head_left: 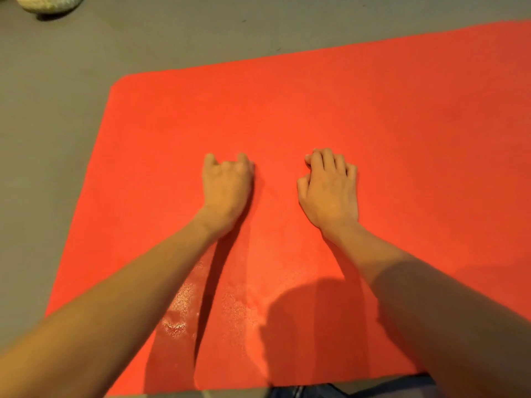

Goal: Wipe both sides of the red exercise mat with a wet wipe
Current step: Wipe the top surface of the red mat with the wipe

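The red exercise mat [373, 116] lies flat on the grey floor and fills most of the view. Both my hands are on its middle, a short gap apart. My left hand [227, 188] has its fingers curled under, knuckles up, and nothing shows in it. My right hand [330, 191] rests on the mat with its fingers bent and its fingertips down. No wet wipe is visible; anything under the hands is hidden. Shiny damp streaks [178, 311] mark the mat near its front edge, below my left forearm.
Grey floor [57, 124] surrounds the mat at the left and back. A pale rounded object [48, 2] sits at the far top left corner. My blue-jeaned knees [344, 390] touch the mat's front edge. The mat runs out of view to the right.
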